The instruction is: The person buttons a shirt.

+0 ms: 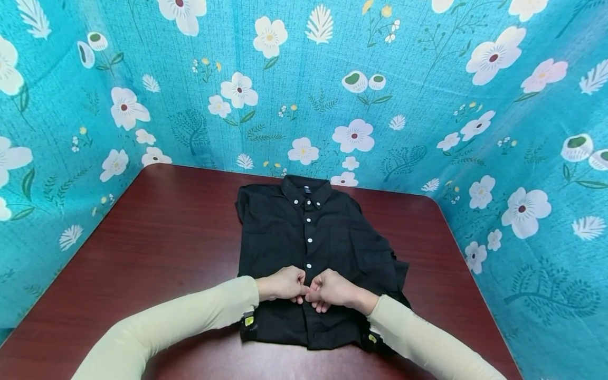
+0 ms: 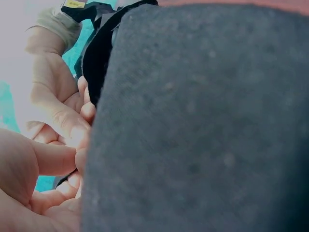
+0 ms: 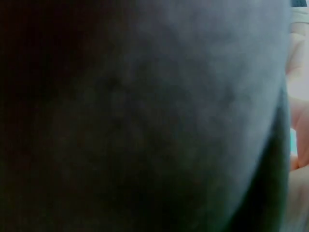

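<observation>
A black button-up shirt (image 1: 275, 232) lies front side up, its collar (image 1: 306, 187) pointing away from me. White buttons run down the placket, fastened from the collar to just above my hands. My left hand (image 1: 285, 283) pinches the placket's edge from the left with thumb and finger. From the right, my right hand (image 1: 334, 289) pinches the same spot, the fingertips of both hands meeting. The button between them is hidden by the fingers. In the left wrist view, black cloth (image 2: 193, 116) covers most of the picture beside both hands; dark cloth (image 3: 145, 106) fills the right wrist view.
The shirt rests on a dark red-brown table (image 1: 190, 227) with rounded far corners. A blue curtain (image 1: 294, 116) printed with flowers hangs behind and along both sides. The shirt's right sleeve (image 1: 401, 272) is bunched near the right forearm.
</observation>
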`<state>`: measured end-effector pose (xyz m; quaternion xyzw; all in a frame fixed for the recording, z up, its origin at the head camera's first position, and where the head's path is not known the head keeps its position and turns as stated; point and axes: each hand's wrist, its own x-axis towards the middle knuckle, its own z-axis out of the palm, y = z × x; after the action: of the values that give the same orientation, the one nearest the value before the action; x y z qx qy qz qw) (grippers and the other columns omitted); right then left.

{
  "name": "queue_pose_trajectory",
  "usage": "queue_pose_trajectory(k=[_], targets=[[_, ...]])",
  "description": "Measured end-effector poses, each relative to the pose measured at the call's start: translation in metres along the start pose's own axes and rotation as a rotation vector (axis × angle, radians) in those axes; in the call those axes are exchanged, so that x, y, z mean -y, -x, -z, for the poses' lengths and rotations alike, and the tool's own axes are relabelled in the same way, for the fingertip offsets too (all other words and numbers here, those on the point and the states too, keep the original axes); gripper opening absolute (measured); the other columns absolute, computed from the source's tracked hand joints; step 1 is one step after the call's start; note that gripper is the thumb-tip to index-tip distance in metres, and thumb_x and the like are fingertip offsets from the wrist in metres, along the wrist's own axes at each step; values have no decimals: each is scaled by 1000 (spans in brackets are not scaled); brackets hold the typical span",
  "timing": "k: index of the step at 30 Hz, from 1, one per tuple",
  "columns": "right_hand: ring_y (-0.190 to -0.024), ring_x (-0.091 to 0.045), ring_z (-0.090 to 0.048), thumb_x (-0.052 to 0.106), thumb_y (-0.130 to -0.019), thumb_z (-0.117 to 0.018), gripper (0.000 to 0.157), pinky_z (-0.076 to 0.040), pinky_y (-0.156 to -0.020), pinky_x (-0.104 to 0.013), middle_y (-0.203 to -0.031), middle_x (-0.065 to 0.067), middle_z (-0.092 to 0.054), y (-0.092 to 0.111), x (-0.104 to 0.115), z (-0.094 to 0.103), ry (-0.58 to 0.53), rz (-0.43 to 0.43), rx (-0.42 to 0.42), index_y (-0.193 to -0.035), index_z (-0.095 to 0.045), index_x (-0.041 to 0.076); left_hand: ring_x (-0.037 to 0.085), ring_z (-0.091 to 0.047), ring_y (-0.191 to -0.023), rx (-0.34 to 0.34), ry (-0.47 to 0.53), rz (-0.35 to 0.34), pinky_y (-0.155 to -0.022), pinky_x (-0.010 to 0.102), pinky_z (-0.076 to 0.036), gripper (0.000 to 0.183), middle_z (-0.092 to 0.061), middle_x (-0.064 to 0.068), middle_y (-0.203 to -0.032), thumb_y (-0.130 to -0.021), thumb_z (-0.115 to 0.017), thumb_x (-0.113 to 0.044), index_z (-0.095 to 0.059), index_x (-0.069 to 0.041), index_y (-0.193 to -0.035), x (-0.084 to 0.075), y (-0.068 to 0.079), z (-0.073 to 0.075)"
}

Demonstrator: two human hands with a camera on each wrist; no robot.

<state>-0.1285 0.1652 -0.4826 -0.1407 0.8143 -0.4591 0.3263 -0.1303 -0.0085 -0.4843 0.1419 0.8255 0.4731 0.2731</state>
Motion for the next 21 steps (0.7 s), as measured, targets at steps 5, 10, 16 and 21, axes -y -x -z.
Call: queue_pose_trajectory(k=[5, 10, 16, 21], targets=[[-46, -11, -57, 0, -80, -68, 14, -48, -44, -24, -55, -5, -60, -1, -2, -1, -40, -7, 5, -67, -62, 0, 10, -58, -46, -26, -87, -36, -43, 20, -41, 26, -61, 2, -52, -82, -69, -2, -50, -7, -65, 1, -1, 1], [-46, -10, -56, -1, -78, -66, 12, -47, -43, -22, -54, -5, -59, 1, 1, -1, -75, -16, 0, -68, -61, -3, 10, -59, -45, -38, -162, -61, -43, 21, -42, 25, -61, -1, -51, -79, -70, -2, -52, -9, -64, 1, -2, 3], [-48, -11, -56, 1, -81, -64, 11, -45, -44, -21, -57, -5, -58, 3, 3, -1, -157, -55, 19, -72, -59, -4, 9, -58, -44, -42, -176, -66, -44, 22, -44, 26, -59, -3, -50, -76, -73, -1, -51, -9, -64, 3, -3, 4], [-51, -10, -57, 3, -83, -63, 9, -45, -45, -20, -62, -5, -59, 2, 1, 1, -227, -97, 46, -76, -59, -1, 7, -56, -43, -49, -196, -92, -44, 22, -44, 26, -59, -7, -50, -72, -74, 1, -52, -10, -64, 6, -4, 5]])
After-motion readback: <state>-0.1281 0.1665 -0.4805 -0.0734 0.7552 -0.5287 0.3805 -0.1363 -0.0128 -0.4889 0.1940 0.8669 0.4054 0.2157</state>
